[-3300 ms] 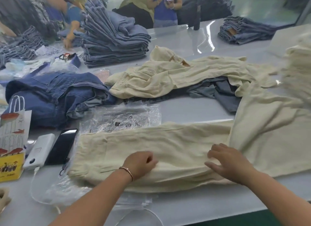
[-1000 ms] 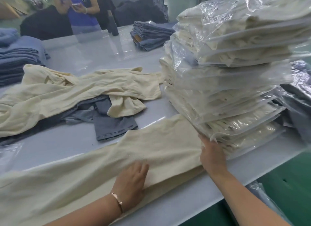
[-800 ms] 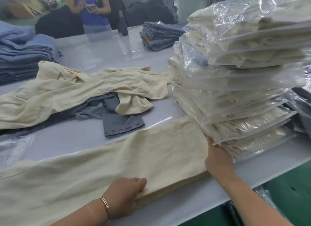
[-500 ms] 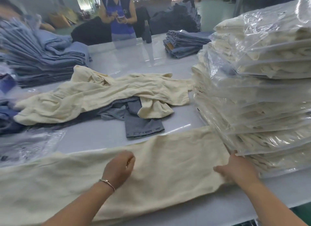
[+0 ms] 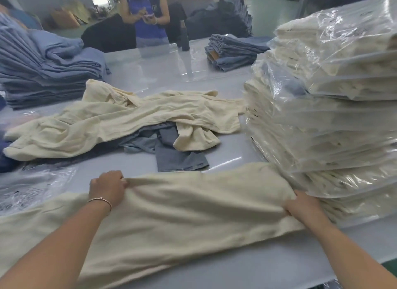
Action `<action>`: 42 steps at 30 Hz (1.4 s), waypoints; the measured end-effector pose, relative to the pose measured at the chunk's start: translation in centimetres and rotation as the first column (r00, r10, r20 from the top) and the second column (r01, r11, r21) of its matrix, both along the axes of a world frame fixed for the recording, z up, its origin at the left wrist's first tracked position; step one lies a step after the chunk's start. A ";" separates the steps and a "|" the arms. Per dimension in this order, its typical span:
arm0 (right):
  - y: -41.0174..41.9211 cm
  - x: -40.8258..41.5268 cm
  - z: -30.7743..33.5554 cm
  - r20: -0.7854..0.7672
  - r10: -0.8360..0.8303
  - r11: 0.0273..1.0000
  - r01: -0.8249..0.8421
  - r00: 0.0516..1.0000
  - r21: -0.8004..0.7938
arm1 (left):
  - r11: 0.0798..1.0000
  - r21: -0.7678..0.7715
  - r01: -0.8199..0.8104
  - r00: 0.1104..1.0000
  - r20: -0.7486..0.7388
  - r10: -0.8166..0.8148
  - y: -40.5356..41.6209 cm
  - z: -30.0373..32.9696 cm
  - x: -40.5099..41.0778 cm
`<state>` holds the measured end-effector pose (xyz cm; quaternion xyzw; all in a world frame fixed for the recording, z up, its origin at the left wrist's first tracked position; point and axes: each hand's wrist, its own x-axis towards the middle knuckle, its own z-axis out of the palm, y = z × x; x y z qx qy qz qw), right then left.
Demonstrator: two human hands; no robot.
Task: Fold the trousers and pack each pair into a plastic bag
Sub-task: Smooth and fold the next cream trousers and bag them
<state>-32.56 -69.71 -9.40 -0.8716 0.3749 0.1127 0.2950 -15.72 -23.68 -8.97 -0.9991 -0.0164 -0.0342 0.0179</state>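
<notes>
A pair of cream trousers point(image 5: 182, 213) lies stretched across the near side of the grey table point(image 5: 236, 142). My left hand point(image 5: 107, 186) grips the far edge of the legs, and the cloth bunches at my fingers. My right hand point(image 5: 300, 204) grips the leg end, close against the foot of a tall stack of bagged cream trousers point(image 5: 326, 116). Flat clear plastic bags point(image 5: 32, 185) lie at the left, partly under the trousers.
Loose cream trousers point(image 5: 129, 118) lie over grey-blue ones point(image 5: 178, 157) mid-table. Folded blue jeans are stacked at the far left point(image 5: 47, 69) and far middle point(image 5: 232, 54). A dark bottle point(image 5: 184, 39) stands at the back, and a person in blue point(image 5: 146, 15) behind it.
My left hand has moved up from the near fold to the far edge of the legs and gripped it. My right hand stays at the leg end, now gripping the cloth.
</notes>
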 end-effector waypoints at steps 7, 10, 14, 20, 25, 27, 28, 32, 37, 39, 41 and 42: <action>-0.1 0.3 -0.1 0.121 -0.256 0.745 0.116 0.959 0.657 | 0.995 -0.100 -0.022 0.999 -0.032 0.019 -1.6 -2.8 -3.8; 0.7 0.7 1.1 0.065 -0.434 0.355 0.104 0.899 0.929 | 0.993 -0.108 0.050 0.979 -0.192 -0.070 -2.1 -5.6 -6.8; 3.5 2.3 3.3 0.048 -0.422 0.261 0.071 0.905 0.963 | 0.986 -0.140 0.087 0.972 -0.207 -0.115 -0.9 -6.0 -7.5; 10.7 6.4 11.1 0.430 -0.223 0.647 -0.197 0.875 0.736 | 0.938 -0.340 0.065 0.995 -0.054 -0.088 5.0 -3.6 -8.6; 24.5 7.2 14.7 0.621 0.072 0.638 -0.515 0.780 0.573 | 0.464 -0.875 -0.135 0.990 -0.099 0.100 8.1 -0.5 -9.8; 30.5 6.7 13.7 0.656 0.213 0.515 -0.654 0.724 0.554 | 0.049 -0.939 -0.340 0.938 -0.335 0.086 8.5 0.8 -9.8; 33.0 6.4 12.9 0.659 0.295 0.434 -0.711 0.692 0.553 | -0.105 -0.898 -0.427 0.903 -0.430 0.009 9.0 1.1 -9.8; 37.3 5.5 8.0 0.570 0.590 0.448 -0.819 0.572 0.359 | -0.385 -0.747 -0.542 0.838 -0.516 -0.179 11.2 0.5 -10.0; 34.1 4.3 1.8 0.332 0.750 0.656 -0.708 0.572 -0.262 | 0.240 -0.858 -0.455 0.886 -0.462 0.027 11.6 -1.4 -10.4; 32.3 3.9 0.2 0.291 0.690 0.723 -0.606 0.663 -0.333 | 0.521 -0.772 -0.363 0.915 -0.401 0.043 11.0 -1.1 -10.4; 31.0 3.8 -0.3 0.323 0.602 0.794 -0.504 0.731 -0.340 | 0.518 -0.793 -0.321 0.929 -0.371 0.008 10.9 -0.7 -10.0; 30.6 3.7 -0.2 0.365 0.566 0.819 -0.455 0.740 -0.348 | 0.449 -0.835 -0.318 0.932 -0.363 -0.016 11.2 -0.3 -9.7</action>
